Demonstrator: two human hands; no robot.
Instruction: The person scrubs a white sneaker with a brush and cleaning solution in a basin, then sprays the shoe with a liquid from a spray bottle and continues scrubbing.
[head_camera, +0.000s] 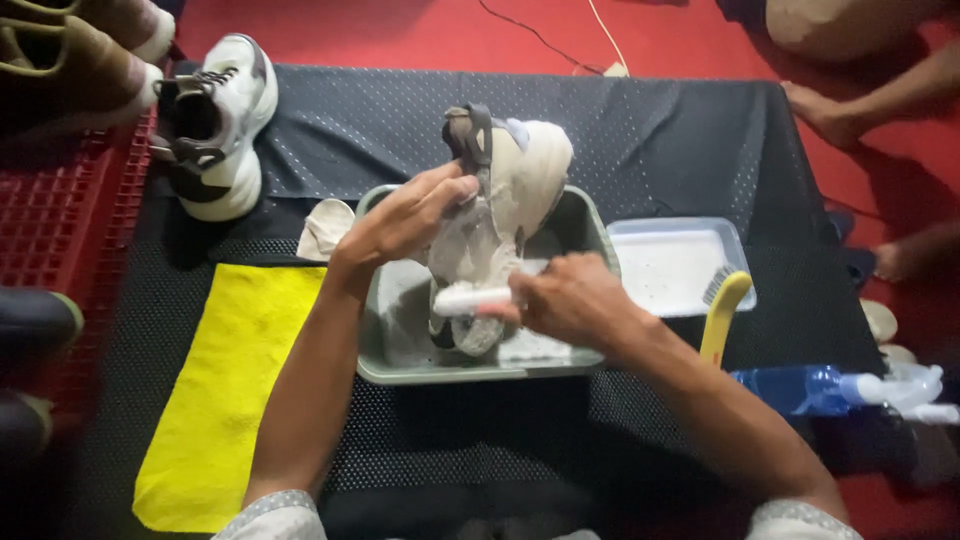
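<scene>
My left hand (405, 218) grips a beige sneaker (505, 200) by its side and holds it tilted over a grey-green basin (400, 345). My right hand (572, 300) is closed around a small white brush (468, 298), whose head rests against the lower part of the shoe. The shoe's heel points away from me and its toe dips into the basin. The basin's floor looks wet and soapy.
A yellow cloth (225, 390) lies to the left on the black mat (650, 140). To the right sit a white tray (675, 265), a yellow-handled brush (722, 310) and a blue spray bottle (830, 388). A second sneaker (215, 125) stands at back left beside a red crate (60, 210). Another person's feet (830, 110) are at the far right.
</scene>
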